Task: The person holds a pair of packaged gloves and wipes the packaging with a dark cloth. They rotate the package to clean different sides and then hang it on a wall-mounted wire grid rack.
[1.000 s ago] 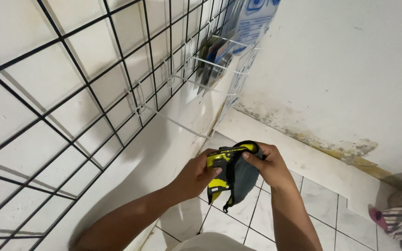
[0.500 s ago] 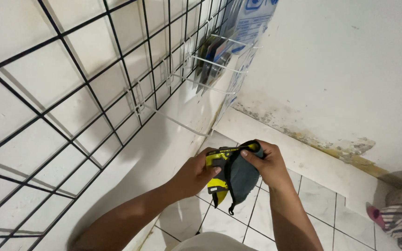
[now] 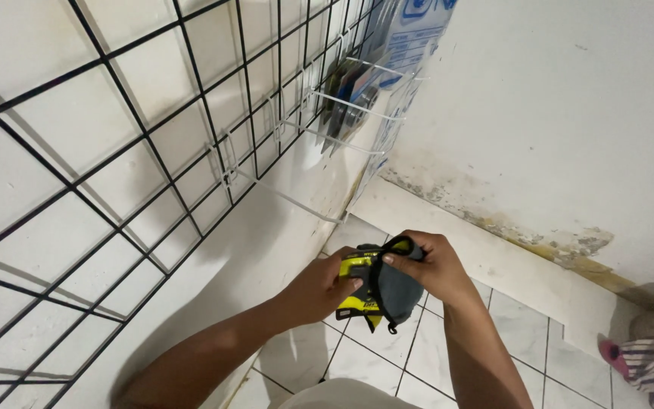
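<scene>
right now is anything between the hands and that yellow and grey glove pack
Nothing visible. The left hand and right hand both grip the yellow and grey glove pack directly, in mid-air below the black wire grid.

A black wire grid panel (image 3: 153,151) hangs against the white wall on the left. Clipped to it are white wire hooks (image 3: 281,193), and further along sits a white wire rack (image 3: 357,125) holding flat, dark packets (image 3: 346,95) standing on edge. Below, pale floor tiles (image 3: 524,326) meet a stained, peeling strip (image 3: 539,242) at the wall's foot. A pink-and-striped item (image 3: 649,363) lies at the far right.
</scene>
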